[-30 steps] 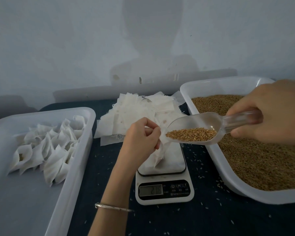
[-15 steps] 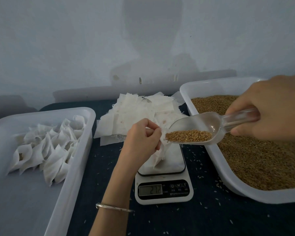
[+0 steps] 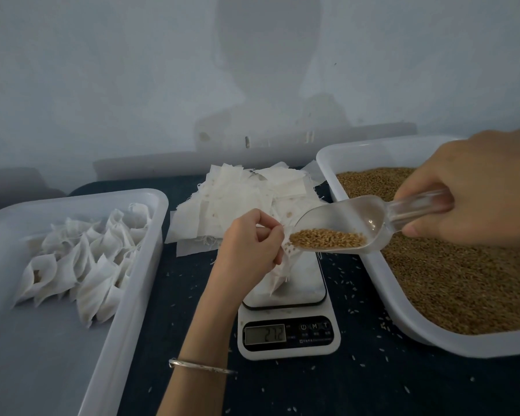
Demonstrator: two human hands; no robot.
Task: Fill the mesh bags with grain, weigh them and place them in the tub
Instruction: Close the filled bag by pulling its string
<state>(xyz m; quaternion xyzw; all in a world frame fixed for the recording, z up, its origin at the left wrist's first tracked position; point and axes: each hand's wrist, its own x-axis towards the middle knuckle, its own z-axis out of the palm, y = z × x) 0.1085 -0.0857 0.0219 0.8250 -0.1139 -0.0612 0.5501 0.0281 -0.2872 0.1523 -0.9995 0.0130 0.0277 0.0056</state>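
1. Fingers of our left hand (image 3: pixel 249 244) are curled and pinch the top of a small white mesh bag (image 3: pixel 279 273), holding it upright on the platform of the white digital kitchen scale (image 3: pixel 288 322).
2. Our right hand (image 3: pixel 475 187) is wrapped round the handle of a clear plastic scoop (image 3: pixel 342 226), whose bowl carries a small heap of golden-brown grain (image 3: pixel 327 238).
3. We see the scoop's lip just beside the mouth of the bag, right next to our left hand's knuckles; whether they touch, we cannot tell.
4. We read what looks like 272 on the scale's display, though the digits are blurred.
5. On our right stands a white plastic tray (image 3: pixel 403 319) filled with the same grain.
6. On our left sits a white plastic tub (image 3: pixel 132 295) holding a cluster of filled white bags (image 3: pixel 81 265).
7. Behind the scale lies a loose pile of flat empty white mesh bags (image 3: pixel 243 199).
8. Stray kernels dot the dark blue cloth (image 3: pixel 357 385) covering the table, and a thin silver bangle (image 3: pixel 198 367) circles our left wrist.
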